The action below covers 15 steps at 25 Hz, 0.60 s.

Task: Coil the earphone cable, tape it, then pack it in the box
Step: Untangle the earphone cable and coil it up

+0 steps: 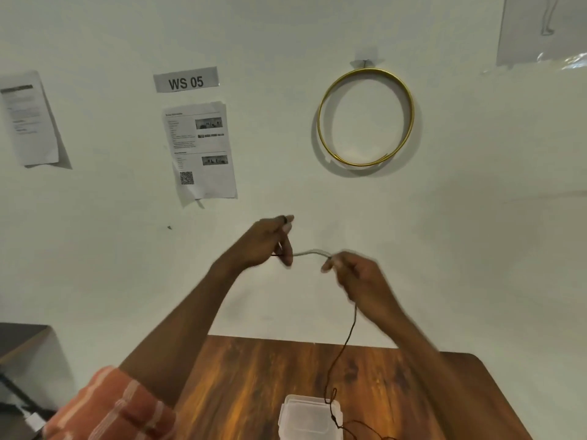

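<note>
Head view: both hands are raised in front of a pale wall, above the far edge of a wooden tabletop [254, 376] with a warm, streaked grain and a rounded far-right corner. The left hand [266, 241] has its fingers curled and pinches one end of the earphone cable [344, 344]. The right hand [359, 277] also has curled fingers pinching the cable further along. Between the 2 hands a short stretch of cable runs roughly left to right with a slight upward bow; motion blur makes it look pale there. From the right hand the thin dark cable hangs down, its long axis near vertical, to the near edge of the tabletop. There it forms a small loop and crosses the right side of the box [309, 419]. More cable trails off to the right along the near edge.

The box is translucent whitish plastic, squarish with rounded corners, and sits at the near edge of the tabletop near its middle. Whether its lid is on cannot be told.

An orange sleeve [111, 408] with pale stripes covers the left upper arm. On the wall hang a thin gold ring [320, 122], round and metallic, a label [185, 79] reading "WS 05", and 2 printed sheets, 1 [200, 150] below the label.
</note>
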Each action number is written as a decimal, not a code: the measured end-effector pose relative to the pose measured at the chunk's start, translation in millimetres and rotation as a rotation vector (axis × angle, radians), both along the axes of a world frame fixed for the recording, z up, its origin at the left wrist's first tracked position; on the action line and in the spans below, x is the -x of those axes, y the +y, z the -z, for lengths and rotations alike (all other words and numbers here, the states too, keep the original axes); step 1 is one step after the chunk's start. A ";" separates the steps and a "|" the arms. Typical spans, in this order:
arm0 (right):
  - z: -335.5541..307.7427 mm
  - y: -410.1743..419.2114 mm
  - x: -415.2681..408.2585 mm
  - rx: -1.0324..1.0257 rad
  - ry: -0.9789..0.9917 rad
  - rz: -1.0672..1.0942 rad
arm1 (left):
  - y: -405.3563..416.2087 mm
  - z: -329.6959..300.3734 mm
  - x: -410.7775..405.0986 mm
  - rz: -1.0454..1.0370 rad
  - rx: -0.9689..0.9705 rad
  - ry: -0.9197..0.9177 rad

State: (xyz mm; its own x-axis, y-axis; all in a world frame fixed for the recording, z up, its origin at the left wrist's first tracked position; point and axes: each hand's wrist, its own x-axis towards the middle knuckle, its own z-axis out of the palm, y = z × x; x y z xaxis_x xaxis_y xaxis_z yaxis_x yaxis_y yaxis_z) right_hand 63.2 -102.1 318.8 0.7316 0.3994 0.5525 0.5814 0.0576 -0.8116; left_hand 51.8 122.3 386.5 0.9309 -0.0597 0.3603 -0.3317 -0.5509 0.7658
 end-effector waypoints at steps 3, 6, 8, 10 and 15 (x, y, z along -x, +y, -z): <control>-48.3 -8.4 -25.8 -0.088 0.000 0.042 | -22.0 39.5 22.6 0.282 0.312 0.209; -58.4 4.3 -49.9 -0.033 0.008 0.032 | -53.1 62.1 42.6 0.601 0.699 0.315; -40.9 15.4 -55.3 -0.036 0.073 0.047 | -61.5 55.1 42.9 0.678 0.853 0.225; -5.8 22.4 -49.2 0.002 0.115 0.048 | -59.0 33.4 31.4 0.605 0.962 0.032; 59.4 18.8 -0.9 0.292 0.068 -0.130 | -24.5 -26.8 -10.4 0.080 0.793 -0.364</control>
